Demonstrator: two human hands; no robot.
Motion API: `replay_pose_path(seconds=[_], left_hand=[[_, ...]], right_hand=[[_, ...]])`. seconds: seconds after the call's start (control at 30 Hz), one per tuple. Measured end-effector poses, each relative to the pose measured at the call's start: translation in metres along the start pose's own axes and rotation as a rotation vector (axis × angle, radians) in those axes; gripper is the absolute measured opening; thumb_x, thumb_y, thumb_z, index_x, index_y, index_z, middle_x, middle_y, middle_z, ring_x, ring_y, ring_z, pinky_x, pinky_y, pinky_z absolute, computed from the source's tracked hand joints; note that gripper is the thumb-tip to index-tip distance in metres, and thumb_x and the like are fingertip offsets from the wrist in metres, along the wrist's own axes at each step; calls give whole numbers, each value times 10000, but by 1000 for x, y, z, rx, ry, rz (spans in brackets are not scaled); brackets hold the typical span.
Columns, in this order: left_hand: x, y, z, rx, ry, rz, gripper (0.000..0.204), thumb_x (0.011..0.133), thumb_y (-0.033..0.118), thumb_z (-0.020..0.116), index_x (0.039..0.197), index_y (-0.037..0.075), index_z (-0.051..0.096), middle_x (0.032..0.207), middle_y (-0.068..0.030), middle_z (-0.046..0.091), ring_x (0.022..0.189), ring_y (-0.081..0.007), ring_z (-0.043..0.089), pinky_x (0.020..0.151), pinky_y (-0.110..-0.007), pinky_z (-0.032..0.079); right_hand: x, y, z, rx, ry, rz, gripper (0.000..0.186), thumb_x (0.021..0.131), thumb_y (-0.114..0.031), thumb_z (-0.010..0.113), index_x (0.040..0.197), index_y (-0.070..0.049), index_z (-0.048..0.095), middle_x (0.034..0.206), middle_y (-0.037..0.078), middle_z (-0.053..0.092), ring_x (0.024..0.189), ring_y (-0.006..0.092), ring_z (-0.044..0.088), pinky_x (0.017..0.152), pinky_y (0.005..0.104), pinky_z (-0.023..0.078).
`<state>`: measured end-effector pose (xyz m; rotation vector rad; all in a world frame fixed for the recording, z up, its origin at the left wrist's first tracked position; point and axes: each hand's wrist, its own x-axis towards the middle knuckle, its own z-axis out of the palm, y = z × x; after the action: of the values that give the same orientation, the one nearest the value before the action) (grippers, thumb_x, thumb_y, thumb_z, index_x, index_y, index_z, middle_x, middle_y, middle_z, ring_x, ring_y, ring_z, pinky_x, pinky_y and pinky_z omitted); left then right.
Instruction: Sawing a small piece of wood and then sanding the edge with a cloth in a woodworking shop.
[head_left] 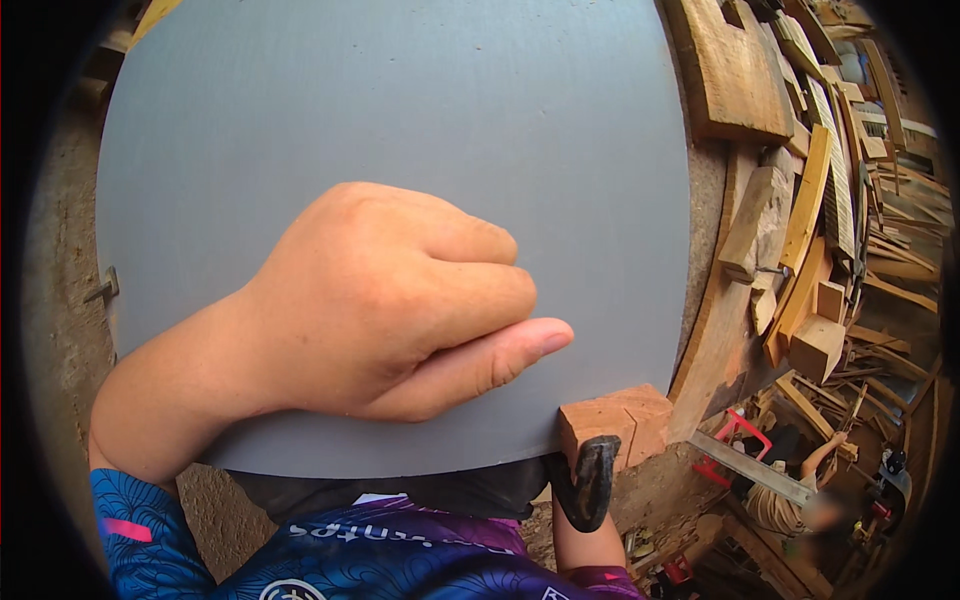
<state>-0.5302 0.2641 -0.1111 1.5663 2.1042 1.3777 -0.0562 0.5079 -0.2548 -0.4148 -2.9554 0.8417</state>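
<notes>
My left hand (410,300) is over a large grey-blue panel (400,110), back of the hand up. Its fingers are curled into a fist, with the thumb laid along them; whatever they may hold is hidden. At the panel's near right corner sits a reddish wooden block (640,415), with the black end of a clamp (595,485) against it. Below that clamp only my right forearm (585,545) shows; the right hand is hidden behind the clamp and the panel's edge.
Wooden offcuts and boards (735,80) are piled along the right side. A small metal piece (103,287) sticks out at the panel's left edge. At the lower right, a person (775,510) is low down near a red plastic stool (735,440).
</notes>
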Motion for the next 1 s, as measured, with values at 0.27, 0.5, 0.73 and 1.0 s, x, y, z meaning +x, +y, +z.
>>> replay_pose_path(seconds=[0.27,0.5,0.73,1.0], left_hand=[[7,1,2,4,-45,-9,288,949,184,711,706,54,627,594,-58,462,491,-222,450,473,-366,355],[6,10,-1,-84,41,-158,367,1063,225,589,743,57,652,619,-66,513,529,-211,508,526,-344,405],[-2,5,-2,-50,-50,-72,422,1058,252,603,708,19,645,673,-89,649,616,-240,620,603,-356,502],[-7,7,-1,18,-45,17,388,1062,264,582,776,12,650,720,-123,662,685,-298,652,651,-400,520]], right_hand=[[136,-12,48,119,77,-41,558,1087,-412,486,1476,-23,400,1427,150,545,1253,268,581,1037,455,466],[128,-17,45,222,145,-165,559,1083,-422,493,1473,-33,401,1414,143,556,1238,256,589,1023,448,474],[142,-80,8,1352,745,-323,471,1109,-282,438,1466,-4,307,1172,147,588,850,185,620,729,276,517],[239,-194,-111,101,751,-199,126,1003,-20,661,1098,56,692,1024,71,672,870,131,645,767,304,514]])
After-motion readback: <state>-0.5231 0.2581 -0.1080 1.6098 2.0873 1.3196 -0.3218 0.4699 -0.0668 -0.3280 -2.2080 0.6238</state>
